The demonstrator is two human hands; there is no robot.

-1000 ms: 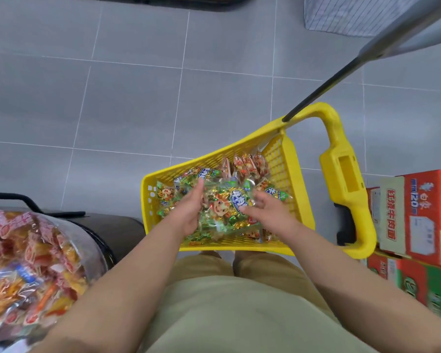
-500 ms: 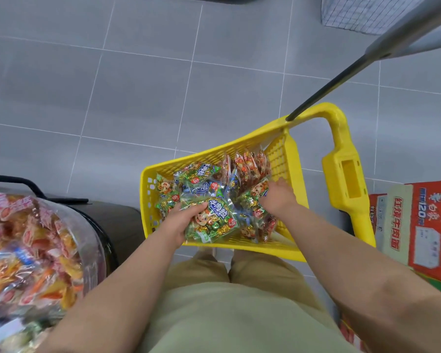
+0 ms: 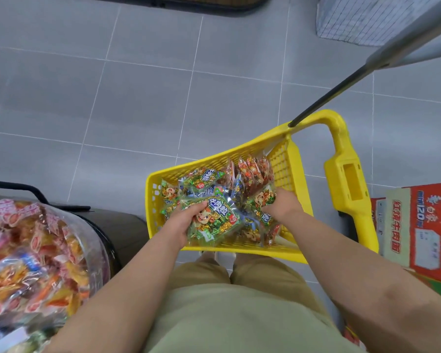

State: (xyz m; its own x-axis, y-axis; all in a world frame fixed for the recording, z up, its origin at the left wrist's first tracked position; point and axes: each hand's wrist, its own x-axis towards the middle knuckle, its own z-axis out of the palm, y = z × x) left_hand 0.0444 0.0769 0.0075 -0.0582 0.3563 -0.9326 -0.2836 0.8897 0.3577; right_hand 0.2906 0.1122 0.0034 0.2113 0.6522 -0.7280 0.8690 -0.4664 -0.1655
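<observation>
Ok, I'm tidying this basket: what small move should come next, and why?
Probably lay the green candy bag that the left hand grips flat on the pile in the yellow basket. It sits tilted at the near wall, and the right hand holds a second bag.

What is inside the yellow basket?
Green bags and red bags lie in the basket; left hand and right hand each grip a green one. Bags hide most of its bottom.
</observation>
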